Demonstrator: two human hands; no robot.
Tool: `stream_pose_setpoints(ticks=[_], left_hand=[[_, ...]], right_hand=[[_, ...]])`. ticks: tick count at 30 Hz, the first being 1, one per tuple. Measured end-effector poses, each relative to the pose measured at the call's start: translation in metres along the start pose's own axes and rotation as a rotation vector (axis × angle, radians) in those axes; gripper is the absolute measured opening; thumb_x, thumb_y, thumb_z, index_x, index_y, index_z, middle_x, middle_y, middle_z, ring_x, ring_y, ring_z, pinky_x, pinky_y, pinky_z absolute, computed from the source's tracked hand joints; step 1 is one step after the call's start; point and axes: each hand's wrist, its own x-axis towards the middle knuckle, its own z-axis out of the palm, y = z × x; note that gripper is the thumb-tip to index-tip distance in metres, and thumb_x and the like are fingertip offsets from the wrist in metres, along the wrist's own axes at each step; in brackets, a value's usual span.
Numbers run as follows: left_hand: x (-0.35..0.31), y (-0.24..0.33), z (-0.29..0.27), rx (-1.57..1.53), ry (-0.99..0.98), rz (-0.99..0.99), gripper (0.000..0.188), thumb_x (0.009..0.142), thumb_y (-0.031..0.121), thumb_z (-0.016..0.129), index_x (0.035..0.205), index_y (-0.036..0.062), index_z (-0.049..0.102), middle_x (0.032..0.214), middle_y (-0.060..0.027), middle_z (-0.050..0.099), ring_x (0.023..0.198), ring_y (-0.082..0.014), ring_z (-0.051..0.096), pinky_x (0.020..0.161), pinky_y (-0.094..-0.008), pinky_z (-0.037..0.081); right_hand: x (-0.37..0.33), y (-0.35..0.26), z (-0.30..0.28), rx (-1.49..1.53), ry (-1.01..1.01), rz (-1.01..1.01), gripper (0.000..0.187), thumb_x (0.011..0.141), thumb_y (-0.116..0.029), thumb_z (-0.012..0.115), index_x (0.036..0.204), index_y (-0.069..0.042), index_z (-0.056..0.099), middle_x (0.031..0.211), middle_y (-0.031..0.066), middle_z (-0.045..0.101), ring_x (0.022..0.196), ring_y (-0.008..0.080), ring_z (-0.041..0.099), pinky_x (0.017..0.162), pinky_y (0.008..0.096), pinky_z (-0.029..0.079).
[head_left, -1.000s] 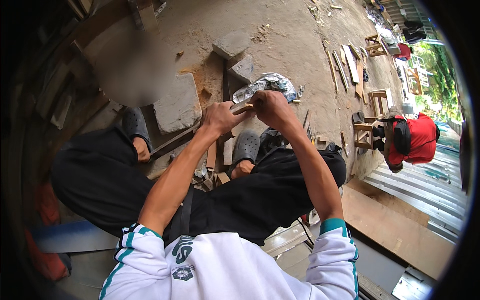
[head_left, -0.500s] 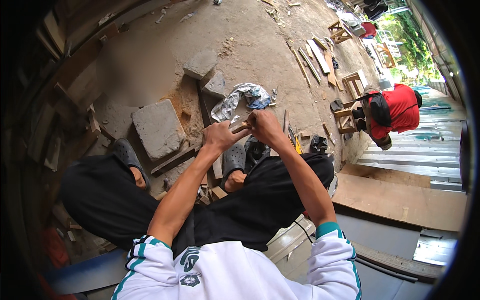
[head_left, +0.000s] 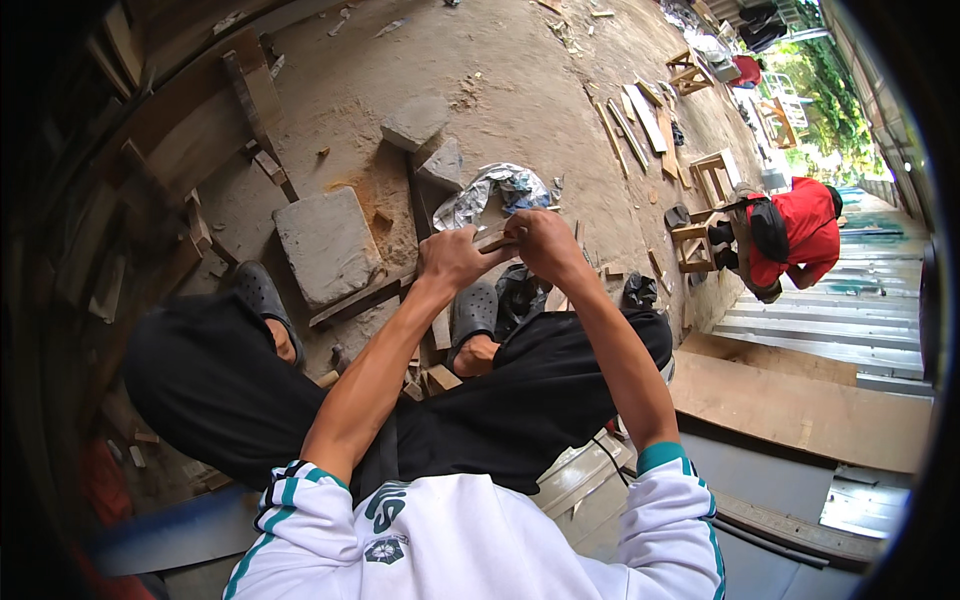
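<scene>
Both arms stretch forward over my knees, and the hands meet at a small strip of wood point(head_left: 494, 240). My left hand point(head_left: 450, 258) is closed on its near left end, thumb along the piece. Fingers curled, my right hand point(head_left: 546, 243) grips the other end and covers much of it. Just beyond the hands lies a crumpled silver plastic sheet point(head_left: 468, 208) with a blue part. Below the right wrist, a black plastic bag point(head_left: 520, 295) rests beside my grey clog point(head_left: 470, 312).
A square concrete block point(head_left: 325, 245) sits left of the hands, with smaller stone blocks point(head_left: 415, 122) farther off. Wooden boards point(head_left: 650, 120) and offcuts litter the dirt floor. A person in a red shirt point(head_left: 795, 235) bends near a wooden stool point(head_left: 692, 245) at right.
The view has shifted slightly, moving the surroundings a little. My hands remain together on the wood strip, with the right hand turned slightly over it. The person in red has moved an arm.
</scene>
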Motion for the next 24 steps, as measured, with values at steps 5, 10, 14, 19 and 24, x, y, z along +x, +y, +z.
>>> stream_pose_setpoints(ticks=[5, 10, 14, 19, 24], left_hand=[[-0.002, -0.004, -0.002, -0.029, 0.025, -0.011, 0.077, 0.066, 0.080, 0.064, 0.082, 0.0054, 0.071, 0.064, -0.0196, 0.066, 0.063, -0.0336, 0.069, 0.060, -0.0445, 0.054], [-0.003, -0.008, -0.004, -0.058, 0.085, 0.007, 0.078, 0.066, 0.082, 0.063, 0.080, 0.0048, 0.071, 0.064, -0.0197, 0.066, 0.064, -0.0340, 0.070, 0.059, -0.0451, 0.054], [-0.003, -0.009, -0.005, -0.040, 0.084, -0.001, 0.078, 0.066, 0.081, 0.063, 0.081, 0.0048, 0.071, 0.065, -0.0200, 0.066, 0.065, -0.0348, 0.070, 0.060, -0.0456, 0.054], [-0.003, -0.007, -0.008, -0.089, 0.095, 0.005, 0.087, 0.063, 0.083, 0.064, 0.080, -0.0019, 0.069, 0.068, -0.0221, 0.067, 0.066, -0.0361, 0.070, 0.060, -0.0462, 0.054], [-0.004, -0.009, -0.006, -0.074, 0.115, 0.001, 0.085, 0.063, 0.081, 0.065, 0.082, -0.0021, 0.070, 0.071, -0.0227, 0.068, 0.068, -0.0360, 0.070, 0.061, -0.0463, 0.055]], right_hand=[[0.000, -0.009, -0.004, 0.020, 0.042, 0.055, 0.008, 0.079, -0.005, 0.066, 0.086, -0.002, 0.068, 0.087, 0.0195, 0.065, 0.088, 0.0366, 0.064, 0.078, 0.0438, 0.051], [0.002, -0.004, -0.002, 0.046, 0.045, 0.021, 0.007, 0.081, -0.006, 0.065, 0.087, -0.002, 0.066, 0.090, 0.0191, 0.065, 0.091, 0.0365, 0.064, 0.078, 0.0443, 0.051], [0.004, -0.004, -0.001, -0.003, 0.020, 0.018, 0.009, 0.079, -0.008, 0.068, 0.086, -0.002, 0.064, 0.091, 0.0190, 0.064, 0.091, 0.0376, 0.063, 0.079, 0.0458, 0.050], [0.005, -0.002, 0.006, -0.038, 0.042, 0.011, 0.015, 0.077, -0.011, 0.071, 0.086, -0.003, 0.063, 0.089, 0.0184, 0.064, 0.090, 0.0376, 0.062, 0.080, 0.0460, 0.050], [0.006, -0.006, 0.010, -0.036, 0.057, -0.008, 0.017, 0.074, -0.011, 0.072, 0.086, -0.003, 0.063, 0.088, 0.0186, 0.064, 0.089, 0.0375, 0.062, 0.079, 0.0456, 0.050]])
